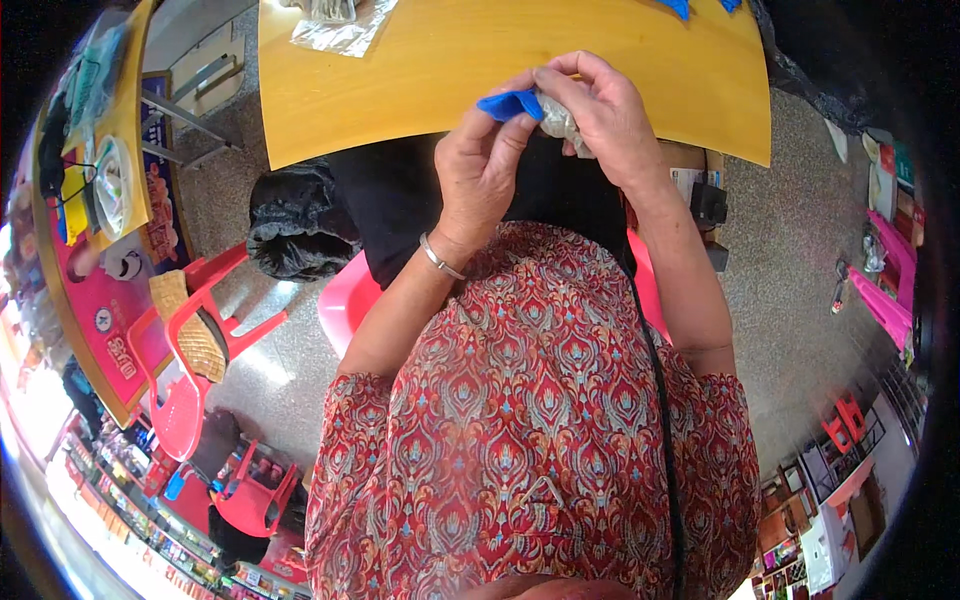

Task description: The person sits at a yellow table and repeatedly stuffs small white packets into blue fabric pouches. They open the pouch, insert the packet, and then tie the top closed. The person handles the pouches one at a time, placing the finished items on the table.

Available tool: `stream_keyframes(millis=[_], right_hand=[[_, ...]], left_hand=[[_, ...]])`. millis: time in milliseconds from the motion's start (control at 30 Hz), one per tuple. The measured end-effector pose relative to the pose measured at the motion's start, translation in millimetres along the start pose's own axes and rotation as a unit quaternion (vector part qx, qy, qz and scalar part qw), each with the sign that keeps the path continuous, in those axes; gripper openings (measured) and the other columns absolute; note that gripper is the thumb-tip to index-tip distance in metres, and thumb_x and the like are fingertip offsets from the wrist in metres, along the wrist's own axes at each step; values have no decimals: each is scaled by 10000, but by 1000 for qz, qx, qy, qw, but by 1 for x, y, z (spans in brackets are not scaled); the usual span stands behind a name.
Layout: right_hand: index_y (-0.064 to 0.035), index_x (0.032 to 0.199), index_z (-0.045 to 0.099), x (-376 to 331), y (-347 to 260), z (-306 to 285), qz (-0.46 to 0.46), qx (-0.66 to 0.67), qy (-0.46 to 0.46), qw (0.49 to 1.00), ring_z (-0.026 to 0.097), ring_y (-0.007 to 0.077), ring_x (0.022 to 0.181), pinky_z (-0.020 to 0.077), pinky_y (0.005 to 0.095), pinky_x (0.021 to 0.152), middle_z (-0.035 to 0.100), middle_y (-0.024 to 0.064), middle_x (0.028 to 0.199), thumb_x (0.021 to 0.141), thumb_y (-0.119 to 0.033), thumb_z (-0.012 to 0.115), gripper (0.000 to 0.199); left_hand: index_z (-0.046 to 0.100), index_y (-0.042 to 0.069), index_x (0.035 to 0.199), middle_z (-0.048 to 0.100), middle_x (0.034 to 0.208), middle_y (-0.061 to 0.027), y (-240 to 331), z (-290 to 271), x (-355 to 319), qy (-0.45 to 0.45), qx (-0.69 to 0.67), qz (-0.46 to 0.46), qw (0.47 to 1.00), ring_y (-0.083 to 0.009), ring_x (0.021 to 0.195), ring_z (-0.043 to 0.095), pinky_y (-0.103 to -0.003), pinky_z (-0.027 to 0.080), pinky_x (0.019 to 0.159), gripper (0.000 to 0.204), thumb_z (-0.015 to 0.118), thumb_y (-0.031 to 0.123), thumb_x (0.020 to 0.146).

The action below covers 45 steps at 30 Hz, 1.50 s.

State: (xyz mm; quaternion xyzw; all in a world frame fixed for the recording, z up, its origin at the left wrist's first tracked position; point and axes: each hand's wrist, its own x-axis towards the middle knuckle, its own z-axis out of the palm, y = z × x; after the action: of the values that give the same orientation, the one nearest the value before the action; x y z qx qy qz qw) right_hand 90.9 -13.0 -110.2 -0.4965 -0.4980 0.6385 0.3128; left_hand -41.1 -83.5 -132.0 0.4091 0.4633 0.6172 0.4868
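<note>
The yellow desk (420, 90) spreads out beyond both hands, its curved near edge passing just under them. Below the hands is the person's patterned red blouse (530, 430), with black cloth (400, 200) over the lap between blouse and desk. A pink plastic chair (345, 300) shows at the person's left side, below and left of the left hand, and a dark bundled bag (295, 225) lies on the floor just left of it. Further left stand red plastic chairs (195, 340).

The left hand (480, 165) is raised in front of the desk edge, a thin silver bangle (440, 258) on its wrist. Its grip is closed, thumb and fingertips pinched on a small blue piece (508, 103) that sticks out to the left above the fingers. The right hand (600, 115) sits just right of it, touching it, fingers curled over; its grip is closed on a crumpled clear plastic wrapper (558, 122), which lies between the two hands and meets the blue piece.

Well beyond the left hand, at the far edge of the desk, lies a clear plastic bag (340, 28). Beyond the right hand, at the far rim, more blue pieces (680, 6) are partly cut off by the picture's edge.
</note>
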Motion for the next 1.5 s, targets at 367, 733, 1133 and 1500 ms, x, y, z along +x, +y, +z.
stream_keyframes(millis=[367, 733, 1133, 1500], right_hand=[[-46, 1271, 490, -44, -12, 1, -89, 48, -114, 988, 627, 146, 788, 550, 260, 612, 599, 96, 986, 803, -210, 751, 560], [-47, 1057, 640, -36, -15, 4, -302, -294, 76, 904, 627, 258, 783, 508, 334, 689, 604, 133, 1007, 810, -185, 710, 292], [-55, 995, 655, -33, -9, 9, -416, -301, 44, 857, 595, 245, 860, 503, 335, 746, 592, 74, 1008, 641, -50, 768, 372], [-6, 939, 664, -31, -12, 3, -311, -220, -92, 920, 606, 223, 905, 504, 308, 782, 565, 98, 983, 776, -67, 701, 178]], left_hand=[[572, -27, 1168, 632, 1104, -87, 14, -8, 0, 75, -181, -157, 968, -144, 1017, 591, -282, 466, 901, 310, 528, 211, 974], [580, 30, 1087, 642, 1004, -66, 28, -3, -10, 54, -203, -205, 956, -144, 885, 626, -331, 519, 805, 342, 470, 338, 989], [512, 17, 1207, 587, 1183, -119, 35, -9, -4, 40, -375, -243, 893, -184, 1010, 596, -340, 497, 861, 313, 502, 225, 972], [578, -22, 1136, 605, 1131, -124, 34, -19, 5, 55, -342, -271, 898, -203, 1055, 572, -334, 460, 931, 290, 629, 72, 866]])
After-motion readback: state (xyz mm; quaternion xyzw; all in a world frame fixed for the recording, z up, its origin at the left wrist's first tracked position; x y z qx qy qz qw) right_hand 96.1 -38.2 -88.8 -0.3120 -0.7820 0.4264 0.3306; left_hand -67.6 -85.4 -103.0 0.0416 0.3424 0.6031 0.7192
